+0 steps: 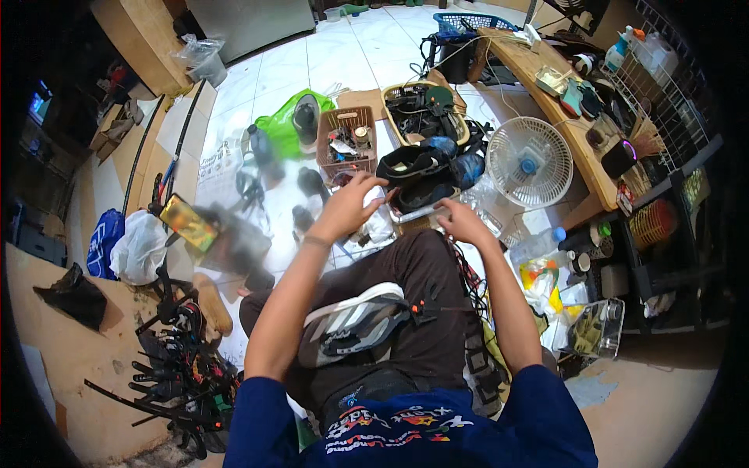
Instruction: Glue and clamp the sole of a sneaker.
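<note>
Presently: grey-and-white sneaker (355, 324), across lap (437, 335), bodyward of fingers. Left hand (347, 207), right hand (466, 224): fingers part-curled, any hold too fine to tell. Black shoe (416, 161): just beyond fingers. Step, judged: forward reach amid shoe work; next calls for sure pinch.

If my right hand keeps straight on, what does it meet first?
Probably the lower dark shoe, ahead and to the left of the right hand; depth is unclear here, so the hand might pass above it.
</note>
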Demonstrator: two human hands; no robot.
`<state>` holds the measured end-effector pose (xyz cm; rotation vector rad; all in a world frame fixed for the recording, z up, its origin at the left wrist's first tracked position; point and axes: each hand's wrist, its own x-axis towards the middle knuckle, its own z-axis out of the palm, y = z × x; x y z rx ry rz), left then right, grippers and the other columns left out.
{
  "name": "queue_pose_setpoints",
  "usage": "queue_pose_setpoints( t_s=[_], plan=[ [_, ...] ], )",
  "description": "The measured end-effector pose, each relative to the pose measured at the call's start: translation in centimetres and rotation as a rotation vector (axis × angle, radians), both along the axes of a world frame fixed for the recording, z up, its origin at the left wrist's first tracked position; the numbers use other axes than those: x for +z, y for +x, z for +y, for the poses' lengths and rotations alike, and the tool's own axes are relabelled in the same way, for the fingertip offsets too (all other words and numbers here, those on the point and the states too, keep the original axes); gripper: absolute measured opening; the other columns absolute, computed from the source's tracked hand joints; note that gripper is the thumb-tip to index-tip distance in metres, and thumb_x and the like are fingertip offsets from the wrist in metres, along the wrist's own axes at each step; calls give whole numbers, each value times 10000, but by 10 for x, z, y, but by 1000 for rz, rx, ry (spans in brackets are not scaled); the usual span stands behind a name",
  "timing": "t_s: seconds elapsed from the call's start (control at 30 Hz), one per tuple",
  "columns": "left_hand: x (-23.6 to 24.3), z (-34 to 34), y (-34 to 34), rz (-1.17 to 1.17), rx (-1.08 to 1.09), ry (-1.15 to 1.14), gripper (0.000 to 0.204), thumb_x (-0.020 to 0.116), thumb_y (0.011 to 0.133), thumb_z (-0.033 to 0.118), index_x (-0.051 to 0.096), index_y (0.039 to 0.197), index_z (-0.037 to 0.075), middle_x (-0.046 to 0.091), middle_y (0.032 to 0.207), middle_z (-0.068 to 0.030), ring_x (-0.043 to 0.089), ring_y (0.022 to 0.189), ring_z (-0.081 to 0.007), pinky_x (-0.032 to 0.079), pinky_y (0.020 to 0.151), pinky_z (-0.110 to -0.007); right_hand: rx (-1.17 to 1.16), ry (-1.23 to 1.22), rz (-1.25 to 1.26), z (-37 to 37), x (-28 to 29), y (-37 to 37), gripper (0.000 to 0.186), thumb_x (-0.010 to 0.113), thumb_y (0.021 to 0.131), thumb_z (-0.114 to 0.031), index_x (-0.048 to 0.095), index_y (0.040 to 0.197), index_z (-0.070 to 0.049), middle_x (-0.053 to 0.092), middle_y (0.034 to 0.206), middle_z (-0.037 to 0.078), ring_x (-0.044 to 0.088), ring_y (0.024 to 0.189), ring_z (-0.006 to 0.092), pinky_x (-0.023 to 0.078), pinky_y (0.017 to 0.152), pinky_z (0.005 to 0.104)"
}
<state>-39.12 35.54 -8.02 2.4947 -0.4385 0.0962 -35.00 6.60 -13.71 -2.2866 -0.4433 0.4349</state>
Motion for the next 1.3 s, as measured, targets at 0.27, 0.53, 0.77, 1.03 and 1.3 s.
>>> queue_pose_setpoints(
  t_s=[0.27,0.53,0.77,1.03,1.3],
  plan=[
    [-79,-22,100,32,47,334,298,771,773,202,693,1043,100,643,1033,-107,671,965,-351,537,794,-484,79,-414,78,75,-69,65,394,699,801,-280,717,1114,-41,673,1143,249,640,1093,414,509,959,480],
    [0,33,160,-5,85,-152,478,797,793,415,732,984,-18,716,790,-133,674,691,-201,514,658,-344,51,-269,-88,66,-32,84,374,685,763,-325,735,901,19,685,926,295,680,918,428,537,865,484],
    [18,74,194,-35,406,-134,478,754,826,381,693,1116,5,703,1009,-253,693,971,-371,536,854,-430,79,-125,-205,56,2,80,498,785,672,-429,696,825,37,678,724,221,688,717,361,541,710,412],
    [-104,118,236,436,139,108,488,764,797,327,678,1186,45,665,1201,-215,642,1102,-348,504,961,-395,-74,257,-335,64,65,131,405,813,802,-353,630,841,7,534,616,55,593,599,106,484,555,318],
    [-11,112,65,182,229,-418,326,663,939,233,649,1197,35,681,1162,-75,627,1024,-142,495,828,-273,266,161,-666,169,60,203,445,787,812,-383,667,1080,-48,602,888,173,623,836,348,507,728,415]
  ],
)
